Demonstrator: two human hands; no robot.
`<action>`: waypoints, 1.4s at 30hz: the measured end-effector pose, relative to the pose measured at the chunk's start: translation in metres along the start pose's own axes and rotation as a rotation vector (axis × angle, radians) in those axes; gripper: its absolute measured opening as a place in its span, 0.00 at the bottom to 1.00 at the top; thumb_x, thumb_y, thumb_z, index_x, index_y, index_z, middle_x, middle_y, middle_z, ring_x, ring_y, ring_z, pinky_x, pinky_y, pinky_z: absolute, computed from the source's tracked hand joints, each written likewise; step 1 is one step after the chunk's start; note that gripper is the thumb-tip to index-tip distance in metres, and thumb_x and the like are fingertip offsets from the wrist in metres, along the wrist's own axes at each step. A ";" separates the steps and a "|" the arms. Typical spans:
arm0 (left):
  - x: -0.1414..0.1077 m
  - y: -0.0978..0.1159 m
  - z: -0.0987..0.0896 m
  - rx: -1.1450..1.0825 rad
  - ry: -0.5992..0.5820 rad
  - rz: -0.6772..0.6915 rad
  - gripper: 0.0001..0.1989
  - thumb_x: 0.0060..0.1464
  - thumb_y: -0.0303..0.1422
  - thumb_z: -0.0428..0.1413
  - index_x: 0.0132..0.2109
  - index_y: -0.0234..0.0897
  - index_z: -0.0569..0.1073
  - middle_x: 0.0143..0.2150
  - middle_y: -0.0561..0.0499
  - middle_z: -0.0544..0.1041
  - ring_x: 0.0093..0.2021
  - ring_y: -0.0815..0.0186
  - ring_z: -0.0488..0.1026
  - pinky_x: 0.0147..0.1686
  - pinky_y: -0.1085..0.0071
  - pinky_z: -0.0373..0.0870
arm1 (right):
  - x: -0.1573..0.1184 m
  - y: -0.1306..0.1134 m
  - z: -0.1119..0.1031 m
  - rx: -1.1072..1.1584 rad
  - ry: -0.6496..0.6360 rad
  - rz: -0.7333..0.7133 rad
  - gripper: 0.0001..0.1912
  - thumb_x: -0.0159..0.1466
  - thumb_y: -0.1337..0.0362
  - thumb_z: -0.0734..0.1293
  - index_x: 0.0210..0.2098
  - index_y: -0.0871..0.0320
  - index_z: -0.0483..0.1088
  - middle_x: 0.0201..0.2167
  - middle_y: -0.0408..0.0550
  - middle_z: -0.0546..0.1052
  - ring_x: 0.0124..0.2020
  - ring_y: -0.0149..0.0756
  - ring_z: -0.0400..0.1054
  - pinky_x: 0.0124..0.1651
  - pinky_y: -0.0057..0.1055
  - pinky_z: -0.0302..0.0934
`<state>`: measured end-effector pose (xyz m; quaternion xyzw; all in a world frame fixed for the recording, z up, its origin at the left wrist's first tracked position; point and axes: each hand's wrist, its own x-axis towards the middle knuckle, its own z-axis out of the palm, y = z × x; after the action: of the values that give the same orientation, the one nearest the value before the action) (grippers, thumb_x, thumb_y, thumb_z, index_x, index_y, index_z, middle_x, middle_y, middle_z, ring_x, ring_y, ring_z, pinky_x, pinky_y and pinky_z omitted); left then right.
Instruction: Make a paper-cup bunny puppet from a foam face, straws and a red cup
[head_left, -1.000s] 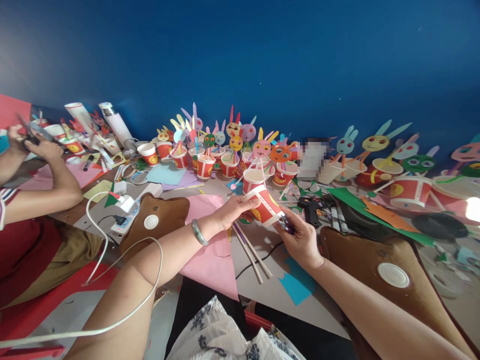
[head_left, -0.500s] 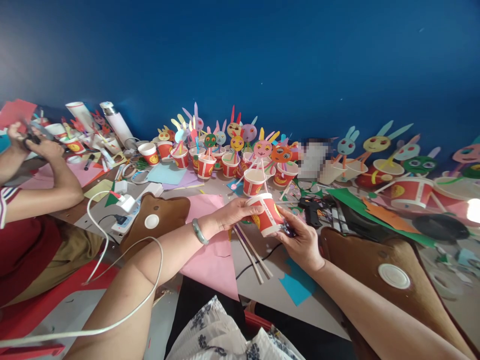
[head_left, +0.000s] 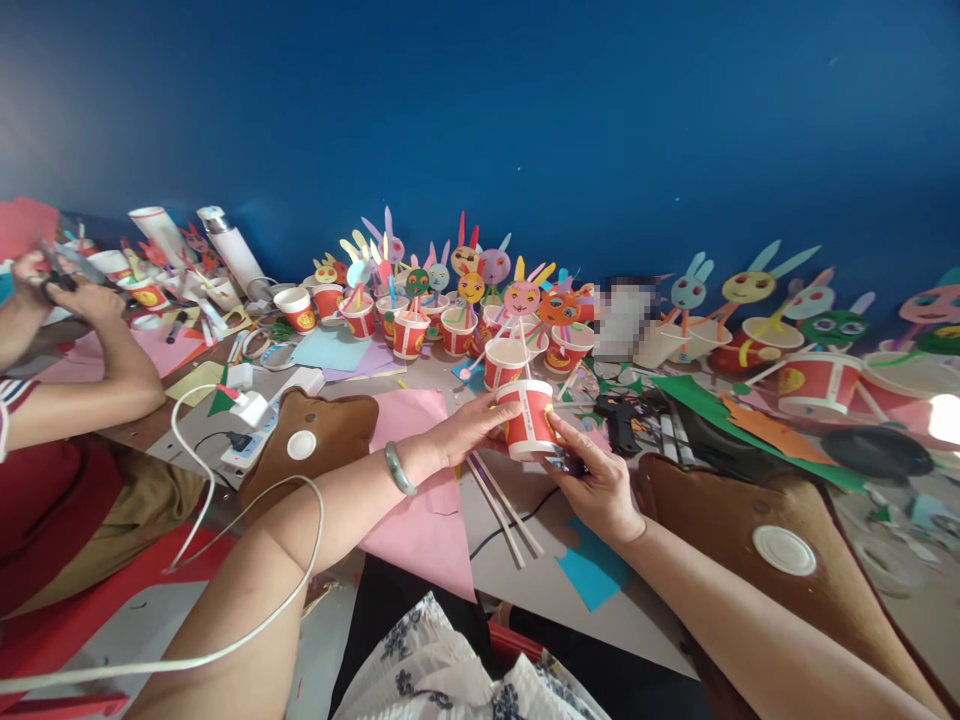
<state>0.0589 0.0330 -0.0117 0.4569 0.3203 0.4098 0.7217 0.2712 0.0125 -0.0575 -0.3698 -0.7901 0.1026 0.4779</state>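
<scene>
A red and white paper cup (head_left: 529, 418) is held between both my hands above the table. My left hand (head_left: 474, 428) grips it at the left side, thumb on the front. At the cup's right side, the fingers of my right hand (head_left: 596, 475) close on it; a small dark shiny thing shows by those fingers, too hidden to name. Just behind stands another paper cup (head_left: 502, 365). Two thin pale sticks (head_left: 504, 512) lie below the cup, beside a sheet of pink paper (head_left: 420, 500). Blue paper (head_left: 592, 568) lies under my right wrist.
Paper cups with rabbit faces (head_left: 521, 298) line the back by the blue wall. A black glue gun (head_left: 621, 422) lies among scraps. Brown cushions (head_left: 720, 520) flank me. A white cable (head_left: 322, 520) crosses my left arm. At left, a co-worker's hands (head_left: 82, 295) hold scissors and red paper.
The held cup has turned from tilted to nearly upright, with its printed white band now facing me. Both hands still grip it. The co-worker's hands have shifted slightly.
</scene>
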 end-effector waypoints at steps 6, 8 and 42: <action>0.001 0.004 -0.002 0.012 -0.039 -0.006 0.33 0.43 0.48 0.68 0.54 0.35 0.76 0.47 0.42 0.79 0.42 0.61 0.76 0.41 0.66 0.70 | 0.003 0.000 -0.001 -0.008 -0.027 -0.029 0.32 0.60 0.71 0.67 0.64 0.53 0.68 0.46 0.49 0.82 0.32 0.33 0.76 0.34 0.25 0.71; 0.000 0.005 -0.001 0.002 -0.026 -0.008 0.33 0.40 0.47 0.71 0.51 0.34 0.77 0.46 0.41 0.79 0.42 0.59 0.76 0.43 0.65 0.70 | 0.002 0.002 -0.001 -0.012 -0.032 -0.029 0.31 0.60 0.71 0.67 0.63 0.53 0.68 0.46 0.50 0.82 0.35 0.35 0.77 0.36 0.27 0.72; -0.002 0.000 -0.001 -0.055 -0.044 -0.032 0.27 0.40 0.37 0.71 0.49 0.34 0.76 0.44 0.45 0.79 0.41 0.63 0.76 0.46 0.63 0.70 | 0.001 0.002 -0.001 -0.072 -0.112 -0.025 0.33 0.57 0.72 0.65 0.63 0.54 0.67 0.45 0.53 0.81 0.36 0.41 0.77 0.39 0.33 0.73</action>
<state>0.0574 0.0313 -0.0117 0.4406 0.3004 0.3967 0.7472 0.2729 0.0144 -0.0572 -0.3703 -0.8234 0.0886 0.4208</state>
